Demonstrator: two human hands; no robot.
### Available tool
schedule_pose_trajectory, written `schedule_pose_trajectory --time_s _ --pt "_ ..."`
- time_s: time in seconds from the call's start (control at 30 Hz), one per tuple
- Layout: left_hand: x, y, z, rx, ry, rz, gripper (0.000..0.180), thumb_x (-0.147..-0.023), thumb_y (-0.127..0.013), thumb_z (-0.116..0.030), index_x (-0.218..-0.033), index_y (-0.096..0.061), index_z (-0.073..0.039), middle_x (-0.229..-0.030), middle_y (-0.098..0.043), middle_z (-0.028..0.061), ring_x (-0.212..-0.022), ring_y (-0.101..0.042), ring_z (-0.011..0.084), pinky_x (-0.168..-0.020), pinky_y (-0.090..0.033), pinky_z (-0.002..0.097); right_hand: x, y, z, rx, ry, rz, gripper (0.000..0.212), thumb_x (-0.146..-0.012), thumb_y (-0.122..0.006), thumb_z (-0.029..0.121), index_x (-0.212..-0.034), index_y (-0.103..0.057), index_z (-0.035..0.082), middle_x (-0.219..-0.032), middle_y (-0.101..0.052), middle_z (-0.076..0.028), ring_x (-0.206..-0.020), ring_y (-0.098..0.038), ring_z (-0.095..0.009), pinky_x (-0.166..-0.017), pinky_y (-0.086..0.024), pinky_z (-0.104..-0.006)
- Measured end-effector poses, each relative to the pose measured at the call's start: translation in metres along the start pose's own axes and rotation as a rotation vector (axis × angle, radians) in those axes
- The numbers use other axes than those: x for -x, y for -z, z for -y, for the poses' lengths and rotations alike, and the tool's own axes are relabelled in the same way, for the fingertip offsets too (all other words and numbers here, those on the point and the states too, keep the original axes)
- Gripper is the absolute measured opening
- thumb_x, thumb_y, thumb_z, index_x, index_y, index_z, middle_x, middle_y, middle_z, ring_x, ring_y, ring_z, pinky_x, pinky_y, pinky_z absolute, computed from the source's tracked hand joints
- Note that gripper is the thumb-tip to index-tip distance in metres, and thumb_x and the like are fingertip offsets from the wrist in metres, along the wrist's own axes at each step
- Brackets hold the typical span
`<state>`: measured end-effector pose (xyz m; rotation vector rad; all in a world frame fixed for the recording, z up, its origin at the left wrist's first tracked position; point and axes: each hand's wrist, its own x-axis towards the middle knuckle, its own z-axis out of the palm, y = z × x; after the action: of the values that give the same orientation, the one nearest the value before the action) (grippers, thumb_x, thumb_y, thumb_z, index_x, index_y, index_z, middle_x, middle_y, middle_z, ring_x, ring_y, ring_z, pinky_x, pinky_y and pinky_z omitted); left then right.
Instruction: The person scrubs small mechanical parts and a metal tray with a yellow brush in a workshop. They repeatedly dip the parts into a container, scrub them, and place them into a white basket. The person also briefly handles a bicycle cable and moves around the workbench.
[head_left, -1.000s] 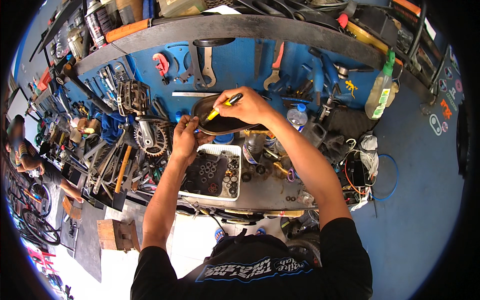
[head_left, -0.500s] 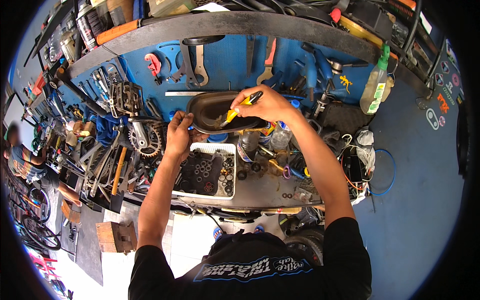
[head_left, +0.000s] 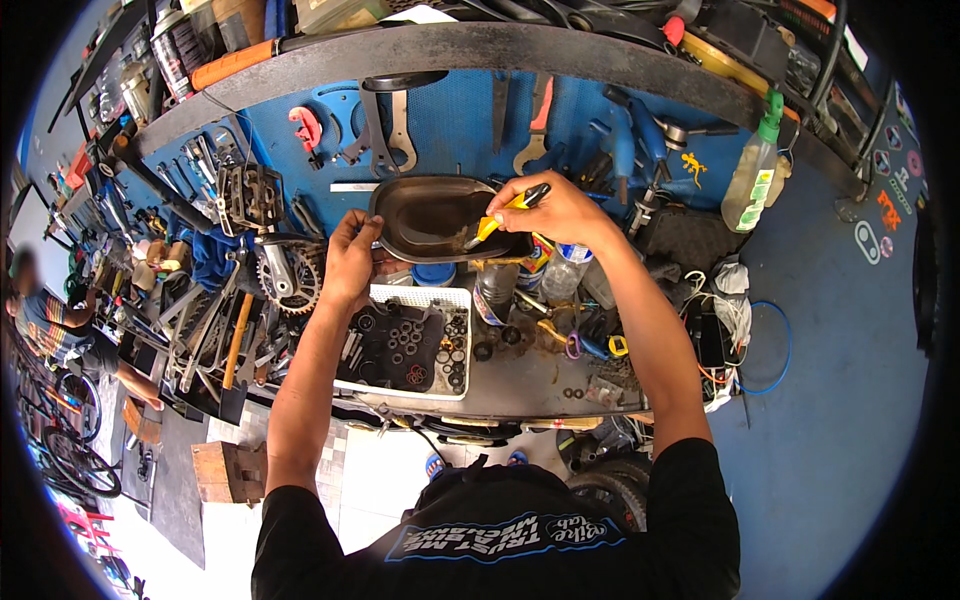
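Two-handed, with the right hand point(head_left: 560, 210) closed on a yellow-and-black brush point(head_left: 488, 229), angles its tip down-left into the dark oblong pan point(head_left: 425, 216), lengthwise left to right, and grips its left end with the left hand point(head_left: 349, 260).

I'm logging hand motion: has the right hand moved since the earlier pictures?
Yes: the right hand has moved rightward, judged against the red-handled wrench on the wall.
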<state>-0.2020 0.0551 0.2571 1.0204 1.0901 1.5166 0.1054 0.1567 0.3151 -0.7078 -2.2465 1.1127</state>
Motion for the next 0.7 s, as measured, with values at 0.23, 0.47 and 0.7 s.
schedule_pose_trajectory --time_s 0.23,0.47,0.7 --pt "-0.008 0.0 -0.005 -0.091 -0.03 -0.065 0.019 -0.106 -0.061 -0.018 -0.116 -0.054 -0.003 -0.114 -0.066 0.0147 -0.083 -0.075 0.026 -0.071 -0.07 0.044 0.0 0.002 -0.013 0.042 0.195 -0.059 0.017 -0.095 -0.08 0.014 -0.108 -0.08 0.004 -0.108 -0.08 -0.006 -0.099 -0.07 -0.011 -0.094 -0.055 -0.0301" --pt "-0.016 -0.011 -0.014 -0.058 -0.037 0.031 0.018 -0.107 -0.06 -0.018 -0.115 -0.049 -0.006 -0.096 -0.069 0.0125 -0.076 -0.076 0.0245 -0.065 -0.069 0.0403 -0.027 -0.021 0.009 0.016 0.097 -0.286 0.015 -0.099 -0.074 0.009 -0.111 -0.076 -0.001 -0.099 -0.076 -0.003 -0.091 -0.067 -0.007 -0.08 -0.054 -0.0244" --pt "-0.021 -0.015 -0.018 -0.332 -0.207 0.029 0.011 -0.105 -0.059 -0.013 -0.108 -0.053 -0.003 -0.097 -0.07 0.0138 -0.082 -0.076 0.0245 -0.067 -0.069 0.0414 -0.046 -0.042 0.007 -0.073 0.223 -0.296 0.017 -0.099 -0.076 0.01 -0.113 -0.076 0.001 -0.095 -0.075 -0.001 -0.085 -0.065 -0.006 -0.079 -0.052 -0.0224"
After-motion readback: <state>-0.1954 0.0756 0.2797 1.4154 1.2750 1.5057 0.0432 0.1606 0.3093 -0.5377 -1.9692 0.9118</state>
